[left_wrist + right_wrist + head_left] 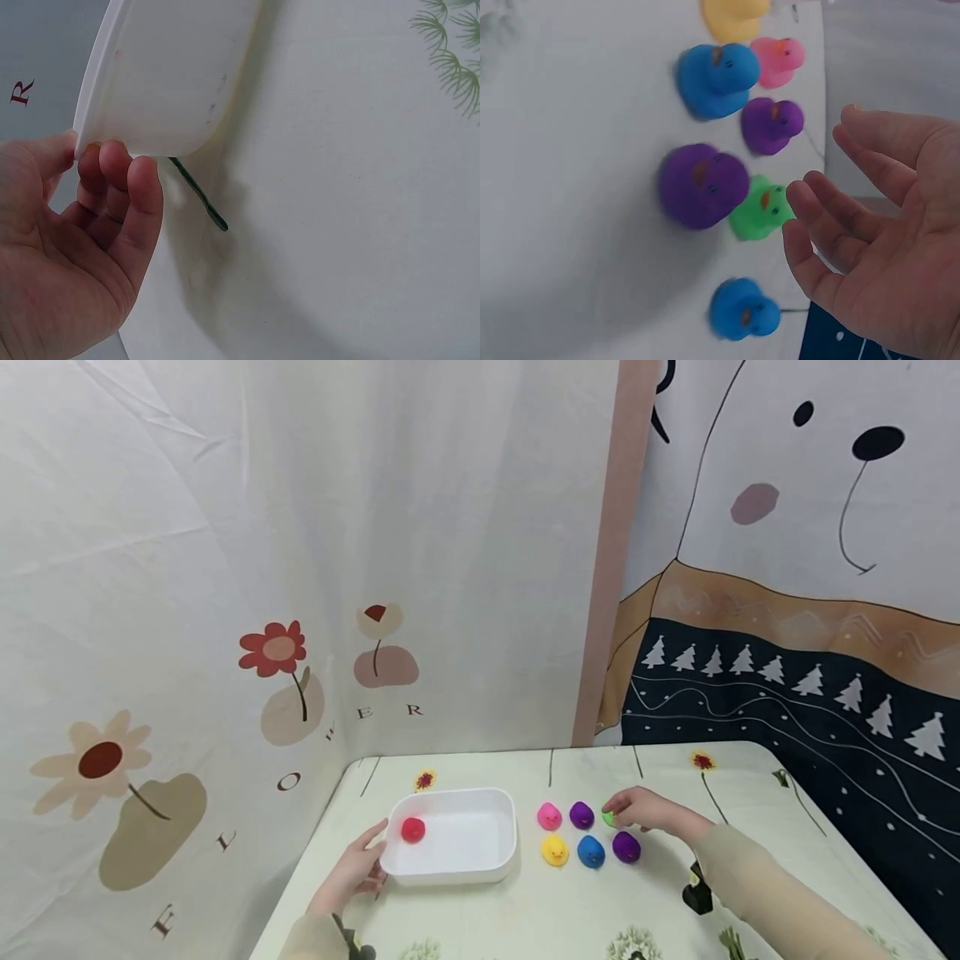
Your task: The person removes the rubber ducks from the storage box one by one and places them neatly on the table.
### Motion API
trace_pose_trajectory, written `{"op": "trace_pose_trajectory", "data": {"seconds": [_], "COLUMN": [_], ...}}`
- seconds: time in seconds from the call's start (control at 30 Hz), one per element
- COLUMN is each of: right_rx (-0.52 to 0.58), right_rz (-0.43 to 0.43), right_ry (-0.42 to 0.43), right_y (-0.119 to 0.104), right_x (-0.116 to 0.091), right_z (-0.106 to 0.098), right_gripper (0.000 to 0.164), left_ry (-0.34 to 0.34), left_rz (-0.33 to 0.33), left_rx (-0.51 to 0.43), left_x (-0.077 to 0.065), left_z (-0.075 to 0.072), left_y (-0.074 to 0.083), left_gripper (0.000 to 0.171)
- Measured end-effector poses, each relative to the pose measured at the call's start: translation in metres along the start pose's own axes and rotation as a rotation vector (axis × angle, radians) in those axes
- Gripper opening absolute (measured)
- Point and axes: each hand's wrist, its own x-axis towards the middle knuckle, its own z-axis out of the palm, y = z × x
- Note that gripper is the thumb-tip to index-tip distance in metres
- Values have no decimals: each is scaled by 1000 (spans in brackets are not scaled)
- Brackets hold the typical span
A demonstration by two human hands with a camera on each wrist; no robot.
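Observation:
My left hand [356, 870] pinches the left end of a white plastic tub [468, 878], thumb at the rim and fingertips under it, as the left wrist view shows. Inside the tub, toward its left side, lies a small red toy [412, 830]. Over the far right of a group of rubber ducks, my right hand [645, 808] has its fingers loosely bent and spread. Closest to its fingertips is a green duck [759, 208], partly covered by the hand in the head view. Beside it sit a purple duck [703, 186] and a blue duck [744, 309].
Left of the green duck stand a smaller purple duck [581, 815], a pink duck [549, 816], a yellow duck [555, 850] and another blue duck [591, 852]. A flower-printed cloth covers the table [480, 927]. Printed curtains [465, 568] hang behind and at the left.

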Motion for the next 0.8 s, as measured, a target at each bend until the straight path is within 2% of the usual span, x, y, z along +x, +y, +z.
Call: {"op": "trace_pose_trajectory", "data": {"seconds": [0.3,0.6,0.8], "right_rx": [16,60,71], "right_rz": [-60,-132,-211], "right_ry": [-31,-93,-130], "right_y": [-40,-82,-108], "right_x": [21,41,52], "right_z": [17,51,69], "right_gripper": [28,26,33], "left_ry": [14,22,8], "left_rz": [-13,1,4], "left_rx": [-3,-12,-23], "left_x": [-3,-4,-3], "left_z": [-2,0,2], "left_y": [-3,2,2], "left_gripper": [54,52,52]}}
